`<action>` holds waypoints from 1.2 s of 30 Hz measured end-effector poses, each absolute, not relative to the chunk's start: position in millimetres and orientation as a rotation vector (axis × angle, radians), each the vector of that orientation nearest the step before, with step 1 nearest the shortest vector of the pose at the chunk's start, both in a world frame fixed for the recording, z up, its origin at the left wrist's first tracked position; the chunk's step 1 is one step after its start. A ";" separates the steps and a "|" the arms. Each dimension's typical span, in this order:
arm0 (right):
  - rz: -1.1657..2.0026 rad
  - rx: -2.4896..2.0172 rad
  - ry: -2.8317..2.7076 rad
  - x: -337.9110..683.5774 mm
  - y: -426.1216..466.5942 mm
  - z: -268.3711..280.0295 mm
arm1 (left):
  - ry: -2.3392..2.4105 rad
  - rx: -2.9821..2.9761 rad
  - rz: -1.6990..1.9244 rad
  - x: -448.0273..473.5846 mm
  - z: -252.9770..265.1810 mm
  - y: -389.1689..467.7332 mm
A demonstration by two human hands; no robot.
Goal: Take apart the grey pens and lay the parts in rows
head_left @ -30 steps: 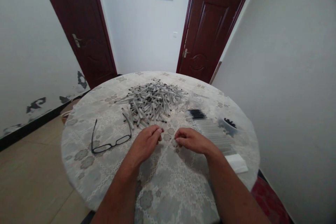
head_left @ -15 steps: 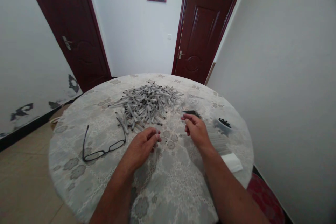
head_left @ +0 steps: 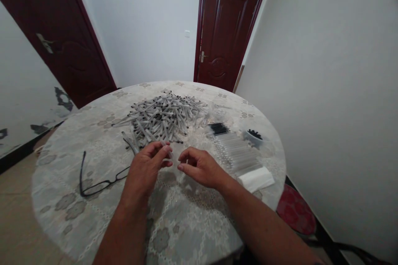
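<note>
My left hand is closed around a translucent white pen barrel, gripped between thumb and fingers. Just to its right, my right hand has thumb and fingertips drawn together near the barrel's end. Whatever sits in that pinch is too small to make out. Beyond both hands lies a large heap of whitish pens with dark tips. To the right, a row of clear barrels is laid side by side, with a bundle of thin black sticks at its far end.
A small bowl of black pieces stands near the table's right side. Folded white paper lies at the near end of the row. Black-framed glasses rest on the left of the round, cloth-covered table.
My right hand has moved left from beside the black sticks to close by my left hand. The barrel in my left hand is now tilted differently. The view has shifted right and down.
</note>
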State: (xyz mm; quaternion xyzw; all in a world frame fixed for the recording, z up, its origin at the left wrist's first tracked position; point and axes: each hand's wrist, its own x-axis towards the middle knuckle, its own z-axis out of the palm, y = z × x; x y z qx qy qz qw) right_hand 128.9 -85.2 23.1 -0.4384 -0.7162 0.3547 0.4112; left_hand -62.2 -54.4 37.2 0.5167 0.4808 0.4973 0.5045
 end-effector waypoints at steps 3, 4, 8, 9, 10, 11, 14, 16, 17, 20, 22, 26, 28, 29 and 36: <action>0.816 -1.111 -1.836 128.6 -84.9 22.4 | 1.133 1.236 1.199 -60.3 37.6 -55.2; 0.814 -1.106 -1.849 128.4 -84.7 21.9 | 1.127 1.238 1.195 -60.0 37.4 -55.2; 0.791 -1.128 -1.854 127.7 -84.3 22.2 | 1.097 1.281 1.152 -60.6 37.6 -55.5; 0.771 -1.136 -1.861 128.4 -85.0 23.8 | 1.093 1.308 1.133 -61.0 38.4 -55.9; 0.745 -1.142 -1.880 129.9 -86.2 26.0 | 1.090 1.340 1.109 -61.3 39.4 -56.5; 0.712 -1.146 -1.913 132.5 -88.2 28.9 | 1.090 1.375 1.079 -61.5 40.5 -57.2; 0.571 -1.192 -2.048 149.9 -100.2 37.9 | 1.080 1.445 1.013 -61.7 42.3 -58.7; 0.444 -1.291 -2.112 170.7 -113.7 40.9 | 1.072 1.451 1.026 -61.8 41.6 -58.8; 0.377 -1.356 -2.130 183.7 -121.9 40.9 | 1.074 1.440 1.049 -62.0 40.9 -58.4; 0.210 -1.546 -2.120 230.2 -149.0 34.7 | 1.097 1.365 1.129 -62.9 39.4 -56.6; 0.085 -1.694 -2.089 262.5 -165.5 27.3 | 1.113 1.309 1.168 -63.5 39.6 -55.4; -0.102 -1.898 -2.055 311.4 -186.2 11.1 | 1.123 1.254 1.223 -63.5 40.3 -53.9; -0.153 -1.937 -2.048 323.8 -189.7 4.4 | 1.129 1.256 1.235 -63.0 39.4 -53.1; -0.168 -1.954 -2.045 327.2 -189.9 1.6 | 1.135 1.264 1.239 -62.7 38.6 -52.7; -0.220 -1.991 -2.037 325.8 -179.7 -6.6 | 1.173 1.307 1.221 -62.2 37.2 -51.4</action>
